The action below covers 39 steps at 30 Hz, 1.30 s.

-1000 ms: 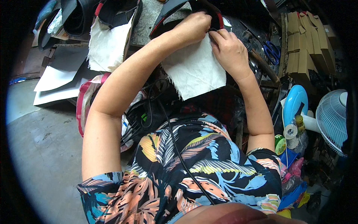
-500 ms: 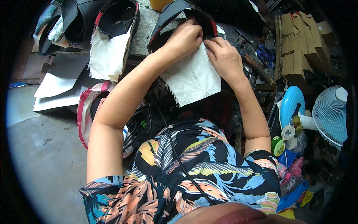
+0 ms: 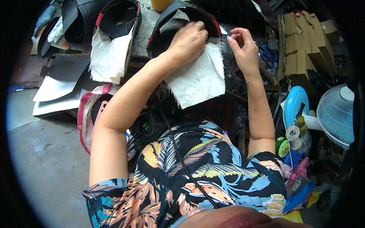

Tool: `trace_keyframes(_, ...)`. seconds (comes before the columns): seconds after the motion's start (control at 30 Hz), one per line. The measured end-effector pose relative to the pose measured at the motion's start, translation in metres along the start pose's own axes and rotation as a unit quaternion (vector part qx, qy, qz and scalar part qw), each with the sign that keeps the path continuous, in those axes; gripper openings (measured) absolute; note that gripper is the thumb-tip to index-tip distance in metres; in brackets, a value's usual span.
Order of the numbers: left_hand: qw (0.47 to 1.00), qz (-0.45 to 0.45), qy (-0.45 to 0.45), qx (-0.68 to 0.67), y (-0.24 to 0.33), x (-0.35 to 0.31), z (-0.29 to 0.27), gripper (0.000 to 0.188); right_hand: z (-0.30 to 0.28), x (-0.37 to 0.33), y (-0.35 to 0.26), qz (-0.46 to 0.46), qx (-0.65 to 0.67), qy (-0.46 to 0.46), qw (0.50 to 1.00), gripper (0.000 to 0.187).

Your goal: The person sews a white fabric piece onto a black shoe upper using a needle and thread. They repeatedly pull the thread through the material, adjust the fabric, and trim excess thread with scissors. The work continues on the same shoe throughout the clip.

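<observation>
A curved black leather-like piece with red edging, looking like a shoe upper, stands at the top middle. White cloth with frayed edges hangs from its near side. My left hand is closed on the cloth's top edge where it meets the black piece; the fingertips are partly hidden. To the right, clear of the cloth, my right hand is raised with thumb and fingers pinched together. Whatever is between them is too small to make out. A similar black piece with white cloth stands to the left.
Blue-handled scissors lie right of my right hand, near folded brown cardboard. A fan stands at the right. White sheets and a pink-edged bag are at the left.
My right hand has left the cloth's top edge and moved right, its fingers still pinched. My left hand stays at the black piece, its fingers slightly shifted.
</observation>
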State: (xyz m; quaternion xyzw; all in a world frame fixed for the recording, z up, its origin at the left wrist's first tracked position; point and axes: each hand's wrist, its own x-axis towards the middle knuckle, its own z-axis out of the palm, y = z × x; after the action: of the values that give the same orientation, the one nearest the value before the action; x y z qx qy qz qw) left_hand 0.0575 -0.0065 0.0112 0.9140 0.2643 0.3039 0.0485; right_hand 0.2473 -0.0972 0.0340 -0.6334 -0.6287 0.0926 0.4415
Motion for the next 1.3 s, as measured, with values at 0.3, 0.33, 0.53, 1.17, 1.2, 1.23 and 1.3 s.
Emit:
trace_keyframes(0.3,0.997,-0.029,0.007,0.072,-0.010,-0.004,-0.014,0.017,0.045,0.011,-0.008,-0.010,0.032,-0.085,0.996,0.062)
trace_keyframes(0.33,0.997,-0.034,0.005,0.072,-0.009,-0.005,-0.014,0.017,0.049,0.013,-0.007,-0.017,0.025,-0.090,0.996,0.063)
trace_keyframes(0.53,0.996,-0.080,0.010,0.027,-0.006,-0.008,-0.008,0.020,0.058,0.025,0.010,0.126,0.198,-0.125,0.964,0.069)
trace_keyframes(1.17,0.989,-0.140,-0.019,-0.043,0.000,-0.006,-0.017,0.028,0.063,0.024,0.021,0.199,0.236,-0.130,0.942,0.044)
trace_keyframes(1.2,0.990,-0.132,-0.011,-0.047,0.000,-0.007,-0.018,0.028,0.064,0.024,0.022,0.205,0.257,-0.136,0.935,0.044)
trace_keyframes(1.23,0.990,-0.134,-0.012,-0.051,0.001,-0.009,-0.020,0.029,0.064,0.024,0.022,0.208,0.252,-0.135,0.935,0.042)
trace_keyframes(1.3,0.995,-0.091,0.022,-0.043,0.005,-0.011,-0.024,0.031,0.064,0.023,0.022,0.220,0.230,-0.130,0.939,0.037)
